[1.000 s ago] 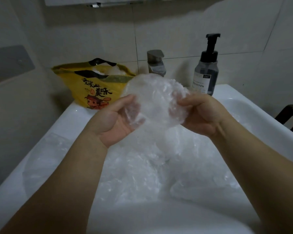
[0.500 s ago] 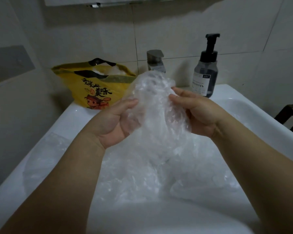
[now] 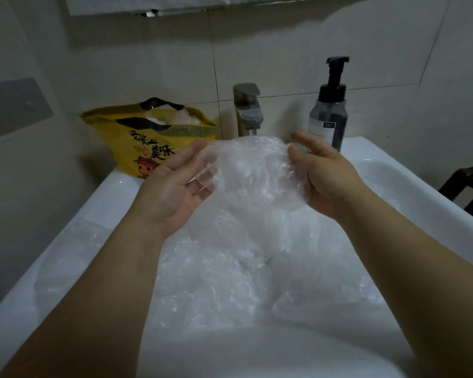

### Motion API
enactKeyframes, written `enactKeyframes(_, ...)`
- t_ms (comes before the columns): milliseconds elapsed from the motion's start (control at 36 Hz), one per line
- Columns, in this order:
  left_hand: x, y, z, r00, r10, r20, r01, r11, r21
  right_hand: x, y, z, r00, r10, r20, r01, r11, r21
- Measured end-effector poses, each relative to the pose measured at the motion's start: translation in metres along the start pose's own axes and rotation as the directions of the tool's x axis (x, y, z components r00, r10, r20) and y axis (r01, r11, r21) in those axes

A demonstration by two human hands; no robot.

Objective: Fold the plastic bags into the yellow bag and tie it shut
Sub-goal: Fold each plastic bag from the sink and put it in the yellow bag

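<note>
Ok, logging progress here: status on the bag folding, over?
Left grip and right grip, fingers straight, cradle one clear bag. Yellow bag open, untied, back left. Loose bags fill sink; nothing in the way.

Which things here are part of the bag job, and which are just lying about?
Job:
clear bag, between left hand and right hand
bag pile in the sink
yellow bag, open, on the sink's back corner

Lying about:
faucet
pump bottle
chair
</note>
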State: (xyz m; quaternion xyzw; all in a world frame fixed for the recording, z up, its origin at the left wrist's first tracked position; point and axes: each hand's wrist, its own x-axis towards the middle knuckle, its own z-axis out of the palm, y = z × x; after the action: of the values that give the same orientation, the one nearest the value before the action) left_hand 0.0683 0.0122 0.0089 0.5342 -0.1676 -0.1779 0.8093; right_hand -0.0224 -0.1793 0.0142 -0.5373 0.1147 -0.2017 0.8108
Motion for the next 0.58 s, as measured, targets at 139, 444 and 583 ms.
enactKeyframes(139,0.002,-0.002,-0.003,0.996,0.052,-0.074,-0.037,0.981,0.191,0.002,-0.001,-0.004,0.997,0.032,0.063,-0.023,0.990,-0.140)
enactKeyframes(444,0.003,-0.007,-0.012,0.922,0.373,-0.104,-0.216,0.718,0.662,0.007,0.008,-0.008,0.984,-0.179,-0.013,0.130,0.765,-0.631)
enactKeyframes(583,0.002,-0.006,-0.014,0.912,0.401,-0.088,-0.217,0.654,0.725,0.006,0.007,-0.007,0.984,-0.177,-0.028,0.117,0.754,-0.647)
